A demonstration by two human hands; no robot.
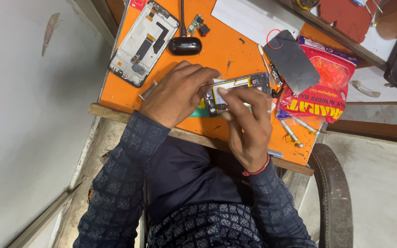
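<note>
Navy sleeves [125, 183] with a grey diamond pattern; red thread wristband [257, 171].

table [235, 50]: orange top | opened phone [235, 92] at centre | phone frame [143, 43] far left of it | black earbud case [185, 45] above-left | red packet [320, 87] right | screwdrivers [295, 131] lower right

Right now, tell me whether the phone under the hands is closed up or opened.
Opened: the phone lies back-cover off, internal boards and battery area exposed between the left hand and right hand.

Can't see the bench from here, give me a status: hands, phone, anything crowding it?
Left hand pressing on opened phone. Right hand pinching thin tool at its lower edge. Red packet and screwdrivers close right.
</note>
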